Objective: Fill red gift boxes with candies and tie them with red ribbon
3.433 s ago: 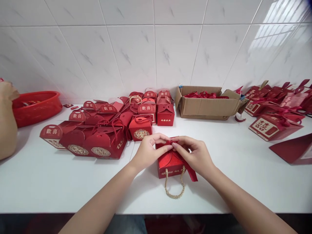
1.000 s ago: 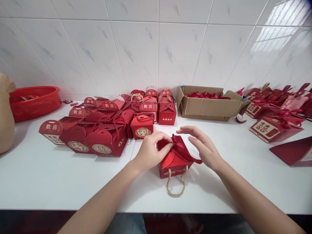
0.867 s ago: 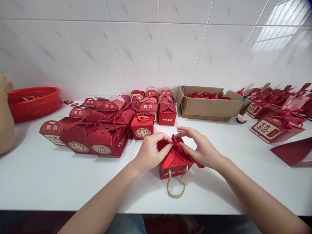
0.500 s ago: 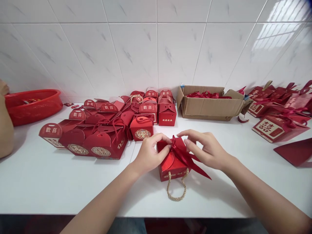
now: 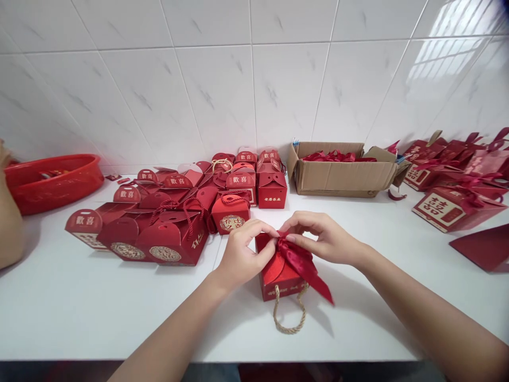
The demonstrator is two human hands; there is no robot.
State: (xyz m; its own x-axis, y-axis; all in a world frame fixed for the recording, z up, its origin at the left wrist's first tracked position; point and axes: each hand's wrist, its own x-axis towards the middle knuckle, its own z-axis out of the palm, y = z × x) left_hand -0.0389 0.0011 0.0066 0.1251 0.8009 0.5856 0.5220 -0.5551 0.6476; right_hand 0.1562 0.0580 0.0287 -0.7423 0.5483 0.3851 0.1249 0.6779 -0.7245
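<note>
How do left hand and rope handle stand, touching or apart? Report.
Apart: the head view shows the red box between left hand and rope handle.

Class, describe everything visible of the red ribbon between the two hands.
The ribbon is deep red and shiny, like satin. It is gathered on top of a red box. Its loose part slants right and toward the viewer, ending in a pointed tip past the box's edge. The left hand and right hand pinch it at the gather, partly covering it.

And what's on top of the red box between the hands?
A red ribbon, pinched by the left hand and right hand. The middle of the lid is covered, so can't be seen.
</note>
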